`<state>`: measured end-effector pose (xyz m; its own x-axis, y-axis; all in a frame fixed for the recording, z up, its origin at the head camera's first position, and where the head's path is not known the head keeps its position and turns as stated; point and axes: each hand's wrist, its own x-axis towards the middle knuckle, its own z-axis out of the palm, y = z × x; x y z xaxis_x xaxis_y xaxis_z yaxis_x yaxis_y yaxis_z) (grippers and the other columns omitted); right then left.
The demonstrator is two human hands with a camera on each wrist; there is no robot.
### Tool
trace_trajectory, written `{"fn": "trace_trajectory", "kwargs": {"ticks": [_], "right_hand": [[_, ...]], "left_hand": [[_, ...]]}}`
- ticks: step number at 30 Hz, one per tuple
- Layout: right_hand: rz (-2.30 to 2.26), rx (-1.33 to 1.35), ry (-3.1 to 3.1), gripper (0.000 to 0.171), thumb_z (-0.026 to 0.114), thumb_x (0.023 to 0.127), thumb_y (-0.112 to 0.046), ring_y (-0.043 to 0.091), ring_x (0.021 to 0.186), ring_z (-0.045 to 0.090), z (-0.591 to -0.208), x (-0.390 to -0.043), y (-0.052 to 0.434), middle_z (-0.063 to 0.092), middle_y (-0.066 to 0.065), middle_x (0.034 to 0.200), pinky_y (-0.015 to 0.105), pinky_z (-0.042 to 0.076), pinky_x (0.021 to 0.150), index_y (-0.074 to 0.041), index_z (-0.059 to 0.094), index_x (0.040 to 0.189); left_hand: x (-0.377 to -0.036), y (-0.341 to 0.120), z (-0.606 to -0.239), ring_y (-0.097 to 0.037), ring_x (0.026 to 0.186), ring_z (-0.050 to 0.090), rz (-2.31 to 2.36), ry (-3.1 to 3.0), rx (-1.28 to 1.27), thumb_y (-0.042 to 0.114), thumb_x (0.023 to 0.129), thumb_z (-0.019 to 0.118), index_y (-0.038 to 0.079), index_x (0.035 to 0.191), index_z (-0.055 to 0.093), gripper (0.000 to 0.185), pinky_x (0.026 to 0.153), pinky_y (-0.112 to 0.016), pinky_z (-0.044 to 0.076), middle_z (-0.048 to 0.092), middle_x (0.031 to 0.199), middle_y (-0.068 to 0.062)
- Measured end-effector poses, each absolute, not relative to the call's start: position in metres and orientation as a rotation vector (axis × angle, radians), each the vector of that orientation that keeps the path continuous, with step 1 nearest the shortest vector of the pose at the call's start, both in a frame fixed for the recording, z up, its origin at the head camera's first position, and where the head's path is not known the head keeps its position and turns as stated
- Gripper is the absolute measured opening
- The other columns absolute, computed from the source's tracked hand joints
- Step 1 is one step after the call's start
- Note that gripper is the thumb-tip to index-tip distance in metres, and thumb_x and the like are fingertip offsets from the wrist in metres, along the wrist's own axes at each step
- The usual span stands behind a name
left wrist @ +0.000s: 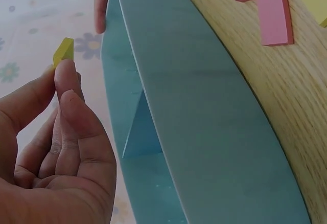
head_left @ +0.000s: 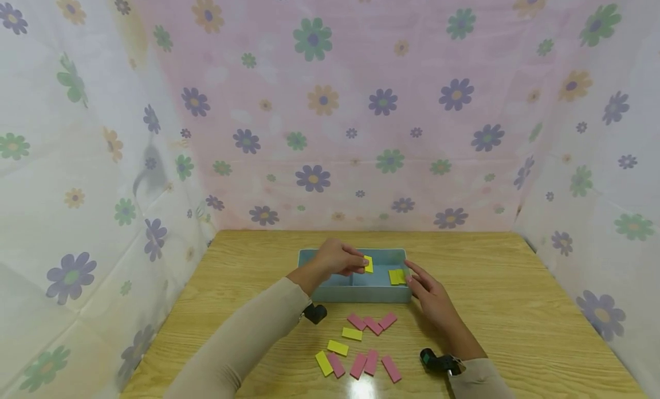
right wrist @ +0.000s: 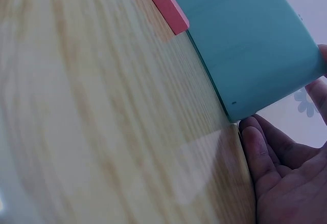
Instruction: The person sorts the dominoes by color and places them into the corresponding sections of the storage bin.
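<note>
A light blue box point(head_left: 361, 294) with an inner divider stands on the wooden table point(head_left: 515, 307). My left hand point(head_left: 337, 258) hovers over the box and pinches a yellow tile point(head_left: 368, 264) between thumb and fingertips; the left wrist view shows the yellow tile point(left wrist: 63, 51) at my fingertips point(left wrist: 66, 81) beside the box wall point(left wrist: 204, 132). Another yellow tile point(head_left: 396, 276) lies in the box's right compartment. My right hand point(head_left: 430, 290) rests with straight fingers against the box's right end, seen as fingers point(right wrist: 265, 152) by the box corner point(right wrist: 240, 111).
Several pink tiles point(head_left: 372, 323) and yellow tiles point(head_left: 337, 347) lie loose on the table in front of the box. Flowered cloth walls point(head_left: 330, 112) close in the back and both sides. A wrist camera point(head_left: 314, 313) sits on each arm.
</note>
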<state>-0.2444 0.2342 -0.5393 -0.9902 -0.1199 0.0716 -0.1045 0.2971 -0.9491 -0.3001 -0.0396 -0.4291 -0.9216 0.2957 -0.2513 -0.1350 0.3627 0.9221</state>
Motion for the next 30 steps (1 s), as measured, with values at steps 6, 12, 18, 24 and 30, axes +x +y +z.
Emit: {"fn": "trace_trajectory", "kwargs": {"ticks": [6,12,18,24,30], "right_hand": [[-1.848,-0.187,2.513,0.053,0.049,0.11,-0.042,0.04,0.145,0.046,-0.539,-0.244,0.234,0.044,0.023,0.158,0.055,0.046,0.112,-0.029,0.04,0.161],[-1.85,-0.191,2.502,0.053,0.049,0.11,-0.04,0.04,0.144,0.047,-0.539,-0.243,0.233,0.045,0.024,0.158,0.053,0.047,0.112,-0.029,0.039,0.161],[-1.853,-0.205,2.507,0.052,0.049,0.11,-0.04,0.04,0.144,0.047,-0.54,-0.244,0.233,0.045,0.024,0.157,0.053,0.048,0.111,-0.028,0.039,0.161],[-1.854,-0.219,2.512,0.054,0.049,0.11,-0.042,0.04,0.144,0.047,-0.537,-0.244,0.233,0.045,0.025,0.157,0.053,0.049,0.111,-0.027,0.04,0.161],[-1.864,-0.218,2.502,0.055,0.049,0.109,-0.043,0.04,0.143,0.048,-0.536,-0.243,0.233,0.046,0.025,0.157,0.052,0.049,0.111,-0.028,0.039,0.161]], "left_hand": [[-0.303,-0.027,-0.428,-0.023,0.088,0.079,1.592,2.235,0.141,0.025,0.087,0.086,0.011,0.098,0.082,0.018,0.085,-0.044,0.064,0.08,0.085,-0.005],[-0.306,-0.018,-0.43,-0.023,0.087,0.079,1.576,2.257,0.165,0.023,0.088,0.085,0.011,0.096,0.082,0.015,0.069,-0.031,0.063,0.08,0.084,-0.004],[-0.307,-0.011,-0.428,-0.025,0.09,0.079,1.527,2.317,0.136,0.022,0.088,0.084,0.011,0.094,0.082,0.013,0.069,-0.032,0.064,0.08,0.081,-0.003],[-0.309,-0.005,-0.428,-0.018,0.077,0.079,1.485,2.369,0.123,0.022,0.089,0.084,0.011,0.09,0.082,0.011,0.085,-0.045,0.063,0.079,0.079,-0.003],[-0.309,0.0,-0.427,-0.025,0.088,0.079,1.472,2.389,0.109,0.022,0.088,0.085,0.011,0.089,0.082,0.011,0.087,-0.046,0.063,0.079,0.078,-0.004]]}}
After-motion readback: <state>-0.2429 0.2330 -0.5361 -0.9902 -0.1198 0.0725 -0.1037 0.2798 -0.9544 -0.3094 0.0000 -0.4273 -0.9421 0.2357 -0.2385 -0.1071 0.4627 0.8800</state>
